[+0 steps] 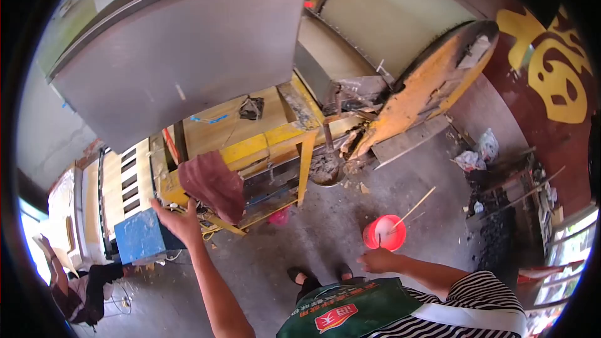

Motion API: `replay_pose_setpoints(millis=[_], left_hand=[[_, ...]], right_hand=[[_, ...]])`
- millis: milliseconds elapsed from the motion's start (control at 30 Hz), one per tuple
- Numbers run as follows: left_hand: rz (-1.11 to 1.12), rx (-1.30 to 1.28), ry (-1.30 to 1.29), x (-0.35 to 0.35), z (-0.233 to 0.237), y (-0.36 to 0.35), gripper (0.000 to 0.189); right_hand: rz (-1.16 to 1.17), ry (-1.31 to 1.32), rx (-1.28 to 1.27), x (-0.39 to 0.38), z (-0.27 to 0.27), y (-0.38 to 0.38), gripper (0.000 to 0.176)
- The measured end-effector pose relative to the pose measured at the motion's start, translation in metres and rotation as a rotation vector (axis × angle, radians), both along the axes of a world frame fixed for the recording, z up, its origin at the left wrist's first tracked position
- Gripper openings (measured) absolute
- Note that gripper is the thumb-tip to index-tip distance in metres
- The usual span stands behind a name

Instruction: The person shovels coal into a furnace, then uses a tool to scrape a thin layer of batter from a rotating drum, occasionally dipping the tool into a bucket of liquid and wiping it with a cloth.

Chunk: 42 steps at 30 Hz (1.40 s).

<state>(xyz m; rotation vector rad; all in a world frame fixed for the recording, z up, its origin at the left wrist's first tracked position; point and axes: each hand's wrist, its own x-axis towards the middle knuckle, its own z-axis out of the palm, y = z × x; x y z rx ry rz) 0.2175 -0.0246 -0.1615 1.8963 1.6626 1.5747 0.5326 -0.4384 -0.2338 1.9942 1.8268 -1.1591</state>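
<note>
My left hand [180,224] is raised at the left with its fingers apart and nothing in it. Just beyond it, a maroon cloth [213,186] hangs over the corner of a yellow-framed machine table [269,144]. My right hand [379,261] is in front of my apron with its fingers curled. A thin dark piece sticks up from these fingers, too small to name. Right behind that hand, a red bucket [397,238] stands on the floor, with whitish liquid [383,226] and a pale wooden stick [416,205] leaning in it.
A big roller drum [394,19] with an orange side stands at the back, beside a large metal panel [188,44]. A blue box [139,238] is at the left. Another person [84,291] sits at the far left. Dark clutter [501,213] lies at the right.
</note>
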Motion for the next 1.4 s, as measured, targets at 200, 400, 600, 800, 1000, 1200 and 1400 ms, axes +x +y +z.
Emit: replay_pose_setpoints(millis=[200, 400, 600, 800, 1000, 1200, 1400], left_hand=[[-0.013, -0.233, 0.341, -0.072, -0.105, -0.097, 0.095], [-0.004, -0.501, 0.468, -0.076, -0.143, -0.179, 0.09], [-0.374, -0.657, 0.621, -0.026, -0.16, -0.208, 0.069], [-0.478, -1.056, 0.807, 0.016, -0.16, -0.218, 0.057], [-0.714, -0.914, 0.794, 0.057, -0.163, -0.206, 0.053], [-0.886, -0.937, 0.922, 0.089, -0.168, -0.155, 0.053], [-0.905, -0.789, 0.693, 0.078, -0.176, -0.081, 0.051]], right_hand=[[-0.054, 0.117, 0.026, -0.006, 0.005, 0.019, 0.034], [0.069, 0.111, -0.001, 0.027, -0.028, 0.005, 0.035], [-0.022, 0.204, 0.18, 0.056, -0.041, 0.027, 0.035], [-0.093, 0.085, 0.195, 0.11, -0.034, 0.008, 0.036], [-0.19, -0.044, 0.093, 0.134, -0.042, -0.047, 0.036], [-0.247, -0.28, 0.067, 0.137, -0.03, -0.009, 0.031], [-0.33, -0.444, 0.593, 0.144, 0.041, 0.097, 0.026]])
